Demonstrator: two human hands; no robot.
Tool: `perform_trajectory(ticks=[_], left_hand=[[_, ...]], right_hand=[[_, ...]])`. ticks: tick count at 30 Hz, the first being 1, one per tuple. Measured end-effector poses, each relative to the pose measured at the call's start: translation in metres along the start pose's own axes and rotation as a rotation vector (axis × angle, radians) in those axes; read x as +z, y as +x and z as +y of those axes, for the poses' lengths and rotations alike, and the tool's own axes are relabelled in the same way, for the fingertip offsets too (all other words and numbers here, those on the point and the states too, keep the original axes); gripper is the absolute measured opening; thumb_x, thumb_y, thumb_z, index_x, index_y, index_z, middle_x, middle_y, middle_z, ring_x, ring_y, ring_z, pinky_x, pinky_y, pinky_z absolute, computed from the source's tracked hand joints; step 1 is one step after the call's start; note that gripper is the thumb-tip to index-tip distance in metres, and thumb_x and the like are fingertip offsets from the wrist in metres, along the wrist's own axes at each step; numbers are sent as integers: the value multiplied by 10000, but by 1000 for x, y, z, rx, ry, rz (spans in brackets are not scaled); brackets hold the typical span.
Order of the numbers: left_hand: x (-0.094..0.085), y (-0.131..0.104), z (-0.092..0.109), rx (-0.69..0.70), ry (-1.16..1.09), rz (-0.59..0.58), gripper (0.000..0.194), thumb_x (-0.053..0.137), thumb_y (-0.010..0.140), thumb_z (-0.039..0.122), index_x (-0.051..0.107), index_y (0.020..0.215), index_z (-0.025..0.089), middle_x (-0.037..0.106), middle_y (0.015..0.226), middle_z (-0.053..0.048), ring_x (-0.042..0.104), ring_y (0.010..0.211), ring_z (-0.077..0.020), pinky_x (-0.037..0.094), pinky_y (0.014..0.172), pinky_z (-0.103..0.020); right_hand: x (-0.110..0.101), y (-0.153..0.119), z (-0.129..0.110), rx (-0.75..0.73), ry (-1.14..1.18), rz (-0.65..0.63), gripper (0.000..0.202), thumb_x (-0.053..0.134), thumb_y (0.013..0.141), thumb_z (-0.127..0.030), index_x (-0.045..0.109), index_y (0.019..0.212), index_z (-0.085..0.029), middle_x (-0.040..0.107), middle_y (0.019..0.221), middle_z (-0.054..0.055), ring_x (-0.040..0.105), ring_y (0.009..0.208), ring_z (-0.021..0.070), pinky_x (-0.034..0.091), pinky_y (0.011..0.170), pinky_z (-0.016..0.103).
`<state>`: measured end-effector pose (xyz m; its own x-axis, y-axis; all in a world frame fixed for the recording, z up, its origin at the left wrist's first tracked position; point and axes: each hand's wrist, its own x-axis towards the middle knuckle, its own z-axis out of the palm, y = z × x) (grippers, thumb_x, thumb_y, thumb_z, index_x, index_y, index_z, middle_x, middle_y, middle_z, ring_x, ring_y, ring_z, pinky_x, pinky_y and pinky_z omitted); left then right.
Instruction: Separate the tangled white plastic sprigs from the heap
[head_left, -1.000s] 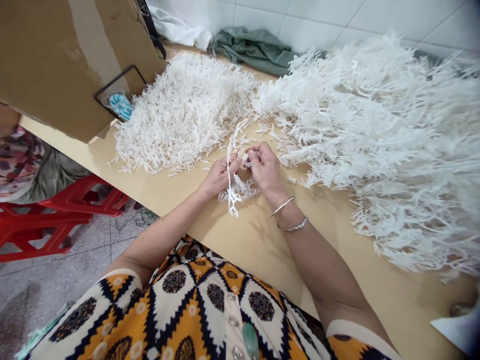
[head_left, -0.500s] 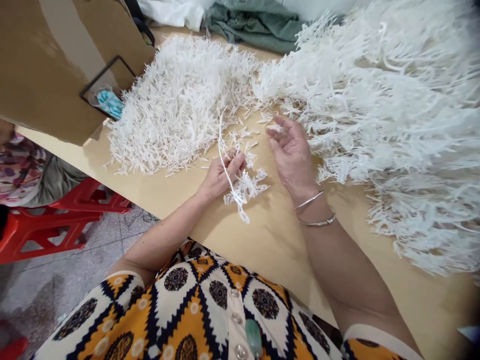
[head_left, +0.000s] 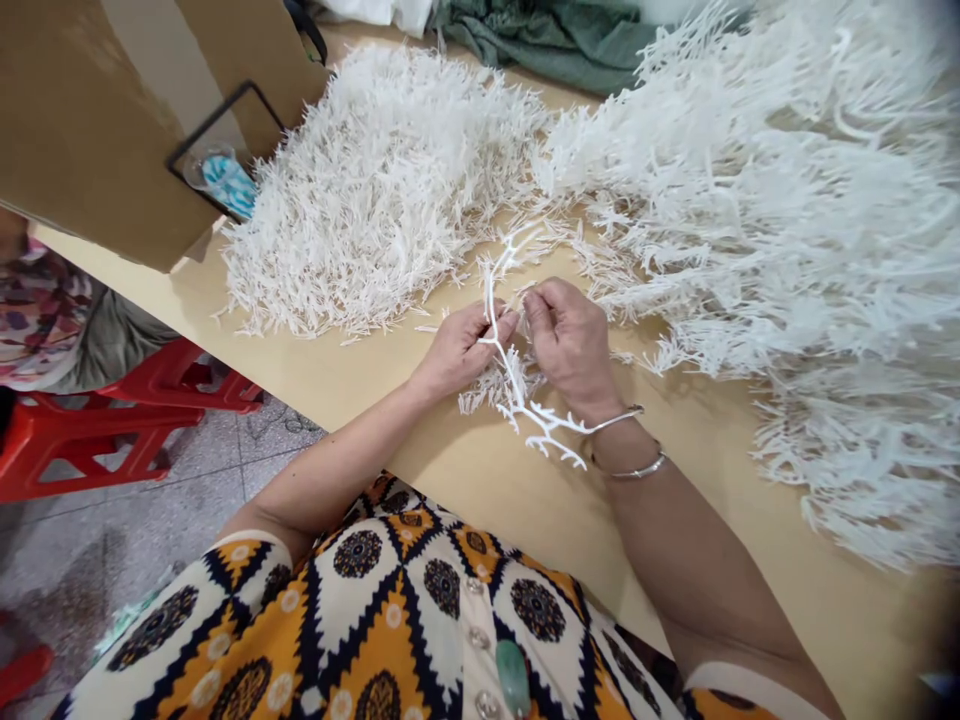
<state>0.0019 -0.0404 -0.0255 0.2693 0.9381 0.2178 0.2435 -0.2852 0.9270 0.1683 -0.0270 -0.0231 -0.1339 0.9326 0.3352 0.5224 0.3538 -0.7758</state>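
A thin white branched plastic piece (head_left: 512,372) runs from above my left hand down toward my right wrist. My left hand (head_left: 469,347) is closed on it, thumb against the fingers. Just to the right, my right hand (head_left: 568,335) is pinched close to the left fingertips; what it grips is too small to make out. Small white sprigs lie on the table under the hands. Behind them rises a heap of short white sprigs (head_left: 390,190). A larger pile of long white branched pieces (head_left: 780,220) spreads on the right.
A cardboard box (head_left: 112,130) stands at the left back of the table (head_left: 420,440), a cup with blue-and-white contents (head_left: 229,184) beside it. Dark green cloth (head_left: 547,42) lies at the back. Red stools (head_left: 97,430) and a seated person (head_left: 52,320) are at left.
My right hand has moved left and down to my left hand, and its fingers have closed. The branched piece has turned and now shows spread out. The view has shifted slightly.
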Motion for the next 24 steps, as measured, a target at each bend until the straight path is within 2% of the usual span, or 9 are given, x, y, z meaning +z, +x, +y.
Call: perform_trajectory(ticks=[4,6,8,10,11,14,16,21,24], left_hand=[[-1,-3,1,30,-29,-9,534,491,1052,616,496,719,197,498,720,2,466,681,-127,373,690,-307],[-1,-5,1,7,-101,-14,514,482,1065,591,515,738,196,503,725,5,472,675,-117,386,693,-303],[-1,-5,2,-41,-177,-9,507,477,1067,595,536,762,196,496,713,14,471,654,-106,389,678,-297],[-1,-5,2,-84,-226,-1,506,484,1058,617,564,793,194,494,717,19,467,644,-98,383,657,-290],[0,-5,2,-98,-237,4,508,488,1053,628,575,806,193,491,719,20,463,642,-95,380,648,-288],[0,-4,0,-137,-265,34,504,503,1042,643,593,834,193,498,712,21,457,632,-92,373,624,-282],[1,-4,-1,-151,-283,46,495,508,1042,640,601,847,195,513,706,19,461,625,-92,375,613,-278],[3,-4,-5,-139,-271,77,460,543,1028,634,573,856,208,516,727,15,466,649,-103,386,620,-274],[5,-4,-7,-138,-242,112,451,539,1031,630,571,865,211,545,760,5,495,694,-114,406,655,-274]], right_hand=[[-1,13,24,34,-117,164,448,418,1086,-565,397,746,-274,504,738,18,510,737,212,491,794,413],[-8,18,39,98,-137,272,457,473,1065,-572,391,722,-281,477,694,3,493,686,206,506,807,437],[-15,20,49,127,-126,306,439,499,1059,-550,427,717,-283,475,658,-9,495,644,200,515,804,454],[-18,18,52,148,-59,280,346,522,1055,-522,573,820,-272,512,634,-20,526,608,195,531,775,450],[-19,16,50,146,3,259,292,542,1049,-515,643,937,-265,564,654,-17,570,621,197,546,776,445],[-18,11,35,80,217,221,345,620,1018,-533,673,1246,-279,752,964,47,730,909,216,586,905,439],[-17,7,20,61,289,171,354,636,1010,-564,693,1217,-282,760,1143,67,728,1063,211,584,958,410],[-11,-1,-7,215,466,-149,377,800,897,-549,670,1111,-267,706,815,-20,661,715,146,544,656,299],[-8,-3,-7,260,560,-212,265,768,928,-468,677,1067,-261,711,809,-15,649,685,140,527,617,291]])
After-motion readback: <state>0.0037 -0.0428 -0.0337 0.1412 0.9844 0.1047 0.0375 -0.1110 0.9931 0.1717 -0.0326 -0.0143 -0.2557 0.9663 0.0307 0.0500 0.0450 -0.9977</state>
